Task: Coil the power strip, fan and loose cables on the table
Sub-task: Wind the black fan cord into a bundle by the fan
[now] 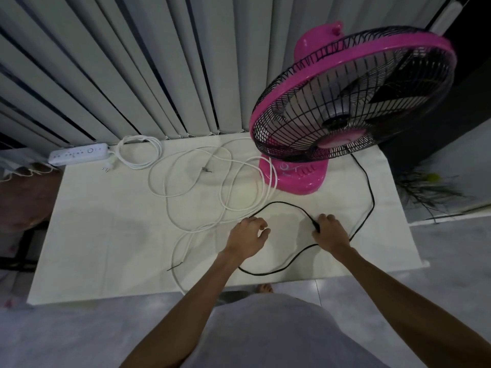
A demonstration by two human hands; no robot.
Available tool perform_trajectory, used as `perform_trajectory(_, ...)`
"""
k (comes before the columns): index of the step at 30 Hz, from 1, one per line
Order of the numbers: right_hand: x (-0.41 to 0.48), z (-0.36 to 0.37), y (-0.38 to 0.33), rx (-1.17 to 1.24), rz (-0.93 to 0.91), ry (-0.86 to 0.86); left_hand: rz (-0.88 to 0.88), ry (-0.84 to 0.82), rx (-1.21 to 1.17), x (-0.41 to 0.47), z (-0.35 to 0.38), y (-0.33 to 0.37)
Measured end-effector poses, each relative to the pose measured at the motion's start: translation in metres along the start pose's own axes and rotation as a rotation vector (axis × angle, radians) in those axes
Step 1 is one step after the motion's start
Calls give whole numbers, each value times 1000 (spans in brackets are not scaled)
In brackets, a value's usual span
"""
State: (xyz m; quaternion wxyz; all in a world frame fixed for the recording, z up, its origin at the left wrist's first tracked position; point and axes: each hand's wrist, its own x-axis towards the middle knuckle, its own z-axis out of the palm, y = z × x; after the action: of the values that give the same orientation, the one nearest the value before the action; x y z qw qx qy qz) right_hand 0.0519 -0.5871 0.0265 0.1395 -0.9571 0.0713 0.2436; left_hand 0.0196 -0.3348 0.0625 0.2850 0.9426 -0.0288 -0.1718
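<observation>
Power strip (78,154), upper left: cord coiled, done. White cable (150,179), centre: sprawled, not begun. Black cable (372,192) from the fan (295,179), lower right: loose loop. My right hand (330,231) gripped its plug end; left hand (249,236) curled over it, grip unclear.

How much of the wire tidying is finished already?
About a third, it seems. Done: the power strip has its white cord in a neat coil beside it. In hand: the left hand and right hand both hold the black cord from the fan, one wide loop between them. Left: the long white cable sprawls in loose loops across the table.
</observation>
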Motion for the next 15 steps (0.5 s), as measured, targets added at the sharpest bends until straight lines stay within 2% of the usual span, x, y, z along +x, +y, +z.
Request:
perform_trajectory(5,-25,-3,-22,323,18,93,-46,21,-127,-2,1,10)
perform_trajectory(10,-64,-11,-63,568,-154,251,-92,39,-416,1,-12,31)
perform_trajectory(13,-85,-16,-93,629,-252,285,-135,98,-581,5,-26,43)
perform_trajectory(15,-96,-20,-109,657,-326,274,-146,166,-608,5,-38,46)
